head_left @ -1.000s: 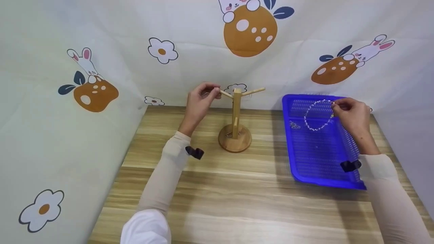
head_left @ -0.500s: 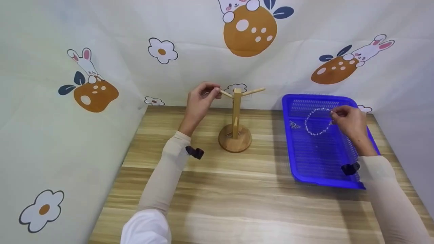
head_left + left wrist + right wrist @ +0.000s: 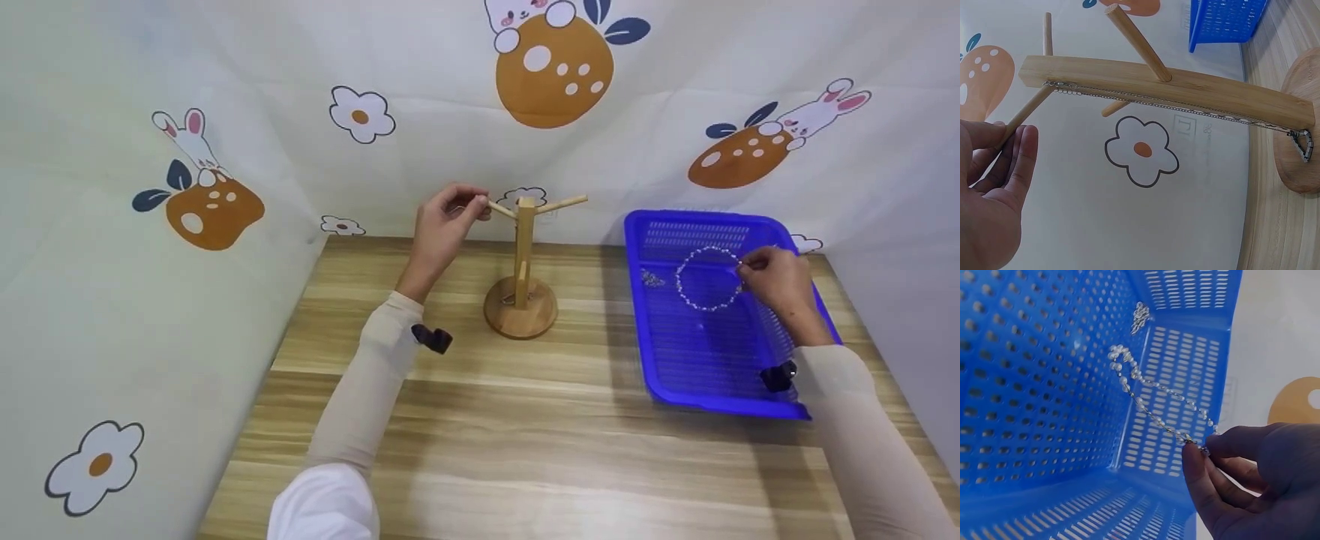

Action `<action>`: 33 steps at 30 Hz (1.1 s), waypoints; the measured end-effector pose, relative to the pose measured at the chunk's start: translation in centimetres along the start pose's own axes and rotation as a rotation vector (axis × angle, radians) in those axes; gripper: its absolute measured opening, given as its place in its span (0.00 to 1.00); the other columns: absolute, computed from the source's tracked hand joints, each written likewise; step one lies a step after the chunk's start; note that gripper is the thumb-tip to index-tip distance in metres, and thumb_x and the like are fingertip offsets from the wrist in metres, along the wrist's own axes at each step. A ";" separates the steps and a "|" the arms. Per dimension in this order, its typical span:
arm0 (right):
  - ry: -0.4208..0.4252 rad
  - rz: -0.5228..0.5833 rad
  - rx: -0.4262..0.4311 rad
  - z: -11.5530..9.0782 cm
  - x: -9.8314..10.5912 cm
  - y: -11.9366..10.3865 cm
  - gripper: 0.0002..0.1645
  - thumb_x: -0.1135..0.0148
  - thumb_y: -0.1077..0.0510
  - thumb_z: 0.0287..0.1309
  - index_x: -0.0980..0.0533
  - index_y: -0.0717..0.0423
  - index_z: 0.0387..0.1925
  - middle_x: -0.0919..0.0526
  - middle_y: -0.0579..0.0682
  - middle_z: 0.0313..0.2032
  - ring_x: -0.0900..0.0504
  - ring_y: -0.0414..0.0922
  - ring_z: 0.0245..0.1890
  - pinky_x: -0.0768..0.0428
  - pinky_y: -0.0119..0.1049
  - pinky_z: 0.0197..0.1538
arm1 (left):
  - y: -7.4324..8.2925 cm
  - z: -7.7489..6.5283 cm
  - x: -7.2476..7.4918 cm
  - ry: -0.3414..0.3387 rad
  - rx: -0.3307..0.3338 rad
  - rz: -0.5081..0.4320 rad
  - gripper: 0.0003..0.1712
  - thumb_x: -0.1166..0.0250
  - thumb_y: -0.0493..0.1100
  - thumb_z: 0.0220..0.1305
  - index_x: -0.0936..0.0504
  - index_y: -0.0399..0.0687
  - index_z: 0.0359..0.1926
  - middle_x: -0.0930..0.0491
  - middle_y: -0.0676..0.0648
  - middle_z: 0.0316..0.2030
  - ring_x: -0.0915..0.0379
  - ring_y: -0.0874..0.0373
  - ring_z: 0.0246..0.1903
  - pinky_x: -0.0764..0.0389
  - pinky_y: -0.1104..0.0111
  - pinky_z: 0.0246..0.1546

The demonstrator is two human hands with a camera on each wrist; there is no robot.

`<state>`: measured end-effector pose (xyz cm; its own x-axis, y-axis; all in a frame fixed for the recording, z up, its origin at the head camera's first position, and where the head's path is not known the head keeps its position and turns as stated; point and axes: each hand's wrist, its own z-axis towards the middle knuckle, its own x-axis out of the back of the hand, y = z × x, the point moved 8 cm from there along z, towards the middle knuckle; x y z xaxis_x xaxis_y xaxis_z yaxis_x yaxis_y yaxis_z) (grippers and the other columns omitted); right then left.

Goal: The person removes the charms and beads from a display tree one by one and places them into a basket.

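Observation:
My left hand [image 3: 446,225] pinches the end of an upper left peg [image 3: 1027,112] on a wooden jewelry stand [image 3: 526,247]. From that peg, close to the post, hangs a thin silver chain necklace [image 3: 1157,103], its pendant [image 3: 1302,147] down by the round base. My right hand [image 3: 780,285] holds a looped string of white beads, a beaded necklace [image 3: 679,281], between thumb and fingertips. The loop hangs over the blue basket [image 3: 645,352]. Inside the basket, near its left wall, lies a small silver chain [image 3: 1140,318] in a heap.
The stand's round base [image 3: 517,322] rests on a wood-grain table [image 3: 510,450], left of the basket. Behind and at the sides hangs a pale cloth [image 3: 420,60] printed with rabbits and flowers. Another peg [image 3: 562,203] points right.
My right hand has lowered a little with the beaded necklace, bringing the loop down over the basket. My left hand stays on the peg.

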<state>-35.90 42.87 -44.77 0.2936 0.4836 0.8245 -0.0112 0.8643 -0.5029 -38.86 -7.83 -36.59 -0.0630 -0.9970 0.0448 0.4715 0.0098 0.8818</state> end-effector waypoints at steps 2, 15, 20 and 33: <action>-0.026 -0.011 -0.005 0.0 -0.3 0.2 0.11 0.33 0.63 0.63 0.14 0.71 0.39 0.11 0.69 0.36 0.23 0.35 0.23 0.29 0.26 0.30 | 0.0 0.0 0.0 0.000 0.000 0.005 0.10 0.34 0.32 0.75 0.15 0.27 0.50 0.14 0.34 0.44 0.13 0.46 0.41 0.08 0.65 0.48; -0.143 -0.076 -0.027 -0.2 -1.6 1.7 0.18 0.39 0.64 0.57 0.18 0.74 0.45 0.15 0.76 0.43 0.18 0.78 0.45 0.20 0.76 0.49 | 0.0 -0.1 0.0 0.004 0.002 -0.003 0.09 0.34 0.31 0.75 0.15 0.28 0.49 0.13 0.33 0.44 0.13 0.58 0.38 0.08 0.65 0.48; -0.186 -0.090 -0.025 -0.3 -1.9 1.9 0.19 0.38 0.64 0.55 0.19 0.76 0.44 0.16 0.79 0.43 0.19 0.80 0.45 0.21 0.77 0.51 | 0.1 -0.1 0.0 0.004 0.000 -0.010 0.10 0.34 0.31 0.74 0.16 0.24 0.50 0.14 0.32 0.44 0.12 0.49 0.40 0.08 0.66 0.47; -0.250 -0.136 0.009 -0.4 -2.7 2.1 0.08 0.36 0.64 0.53 0.22 0.69 0.27 0.18 0.69 0.28 0.19 0.72 0.34 0.21 0.75 0.45 | 0.1 -0.2 0.0 0.000 -0.004 -0.017 0.11 0.34 0.31 0.74 0.17 0.22 0.50 0.13 0.34 0.43 0.13 0.50 0.40 0.08 0.67 0.46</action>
<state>-36.30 43.33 -48.14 0.0484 0.3813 0.9232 0.0033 0.9242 -0.3819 -38.61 -7.86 -36.56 -0.0710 -0.9970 0.0303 0.4738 -0.0070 0.8806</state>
